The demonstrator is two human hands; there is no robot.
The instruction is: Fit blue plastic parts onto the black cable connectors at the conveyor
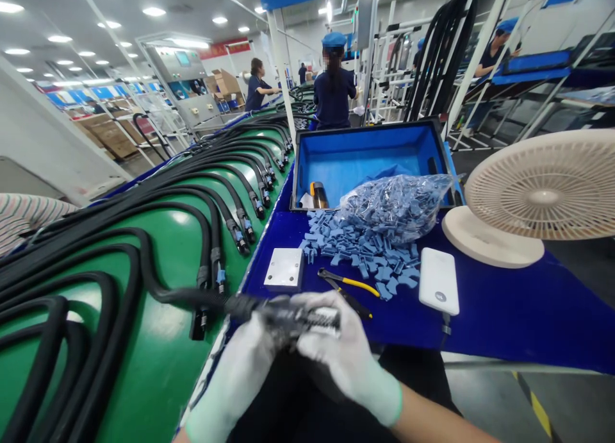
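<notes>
Both my hands wear white gloves and meet at the end of a black corrugated hose (192, 296) with a dark connector on it. My left hand (245, 359) wraps the connector from below, next to the hose. On the connector's right end, my right hand (336, 350) closes around a part with a pale, ribbed piece showing; motion blurs the detail. Just beyond my hands lie yellow-and-black pliers (350, 281) and a white block with screw holes (284, 268). A loose pile of small blue-grey plastic clips (368, 250) spreads behind them.
More black hoses (211, 196) with connectors lie along the green conveyor (166, 366) to my left. A blue crate (369, 145) stands behind a clear bag (398, 202) of clips. A white power bank (439, 281) and a beige fan (542, 193) are on the right. Several people work farther back.
</notes>
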